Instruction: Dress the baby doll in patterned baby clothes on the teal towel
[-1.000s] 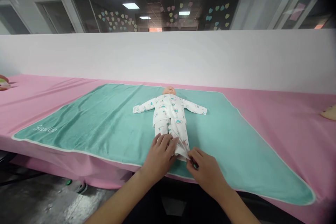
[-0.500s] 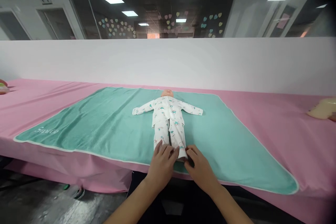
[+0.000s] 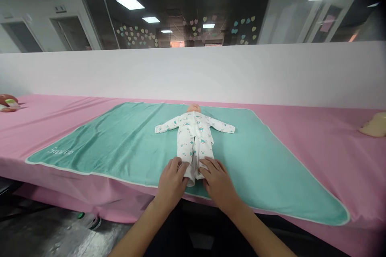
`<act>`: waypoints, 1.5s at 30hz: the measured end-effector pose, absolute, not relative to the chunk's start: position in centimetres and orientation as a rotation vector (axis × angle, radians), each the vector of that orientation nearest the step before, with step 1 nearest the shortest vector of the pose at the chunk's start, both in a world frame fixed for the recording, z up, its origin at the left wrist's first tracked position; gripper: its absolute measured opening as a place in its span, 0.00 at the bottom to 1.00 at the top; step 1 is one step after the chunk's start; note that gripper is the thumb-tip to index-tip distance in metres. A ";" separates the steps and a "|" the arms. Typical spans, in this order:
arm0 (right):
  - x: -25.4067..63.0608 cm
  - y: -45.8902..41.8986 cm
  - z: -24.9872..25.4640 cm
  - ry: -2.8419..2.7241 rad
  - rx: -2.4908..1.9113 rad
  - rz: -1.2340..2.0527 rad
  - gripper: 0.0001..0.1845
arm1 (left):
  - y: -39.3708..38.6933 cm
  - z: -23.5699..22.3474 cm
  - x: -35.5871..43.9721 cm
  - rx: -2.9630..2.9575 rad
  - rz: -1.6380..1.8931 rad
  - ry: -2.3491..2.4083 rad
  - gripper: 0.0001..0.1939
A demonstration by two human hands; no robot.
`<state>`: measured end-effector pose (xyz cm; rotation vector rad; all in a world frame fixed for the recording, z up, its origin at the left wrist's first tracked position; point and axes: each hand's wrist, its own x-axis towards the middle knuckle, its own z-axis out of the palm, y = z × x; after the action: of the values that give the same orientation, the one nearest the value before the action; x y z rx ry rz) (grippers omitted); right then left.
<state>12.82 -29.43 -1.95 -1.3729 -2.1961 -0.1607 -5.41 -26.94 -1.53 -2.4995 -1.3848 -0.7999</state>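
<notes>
A baby doll (image 3: 194,108) lies on its back, head away from me, arms spread to both sides. It wears a white printed long-sleeved top (image 3: 195,123) and matching trousers (image 3: 185,148). My left hand (image 3: 171,180) is at the lower part of the left trouser leg, fingers and thumb closed on the cloth near the hem. Over the lower right trouser leg, my right hand (image 3: 219,182) has its fingers bent on the fabric. The doll's feet do not show. Under the doll is a green blanket (image 3: 135,144) with a white edge.
Pink cloth (image 3: 304,128) covers the table, its front edge close to my body. A white partition (image 3: 193,72) stands behind. At the far left sits a brown and green object (image 3: 9,103), and at the far right a cream-coloured object (image 3: 374,125).
My left hand has moved left, from the middle of the trouser legs to the left leg. My right hand has shifted onto the right leg. The view has tilted slightly.
</notes>
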 end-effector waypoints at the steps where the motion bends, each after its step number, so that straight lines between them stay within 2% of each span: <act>1: 12.8 -29.1 -1.9 -2.230 -1.360 -0.177 0.17 | -26.8 -1.4 -5.7 -2.483 -0.796 -1.346 0.22; 4: 13.4 -28.8 -1.8 -2.323 -1.301 -0.212 0.16 | -26.5 -1.6 -6.5 -2.465 -0.761 -1.227 0.23; 8: 13.6 -29.6 -2.3 -2.332 -1.240 -0.214 0.16 | -26.8 -2.9 -6.2 -2.517 -0.753 -1.124 0.15; 12: 13.7 -30.3 -3.4 -2.201 -1.218 -0.088 0.19 | -27.1 -3.9 -5.7 -2.490 -0.857 -1.104 0.13; 18: 14.0 -30.0 -4.8 -1.700 -1.494 0.176 0.19 | -27.6 -4.4 -6.2 -2.558 -1.182 -1.099 0.15; 20: 13.6 -29.8 -4.8 -1.696 -1.544 0.178 0.19 | -27.3 -4.2 -6.0 -2.550 -1.253 -1.107 0.13; 23: 12.5 -29.5 -4.4 -1.651 -1.670 0.085 0.20 | -26.3 -3.6 -4.8 -2.574 -1.182 -1.097 0.10; 29: 10.2 -28.6 -5.0 -1.566 -1.836 -0.121 0.25 | -24.4 -4.3 -3.0 -2.500 -1.207 -1.350 0.21; 35: 9.0 -27.8 -5.4 -1.580 -1.792 0.098 0.30 | -24.3 -5.3 -3.3 -2.590 -1.203 -1.319 0.22; 45: 9.1 -28.4 -5.0 -1.765 -1.794 0.009 0.38 | -25.1 -4.7 -3.3 -2.698 -1.248 -1.319 0.28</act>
<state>9.09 -28.35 -4.95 -1.7936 -1.7653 0.0094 -3.35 -25.14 -4.68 -2.6977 -1.3189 -1.2480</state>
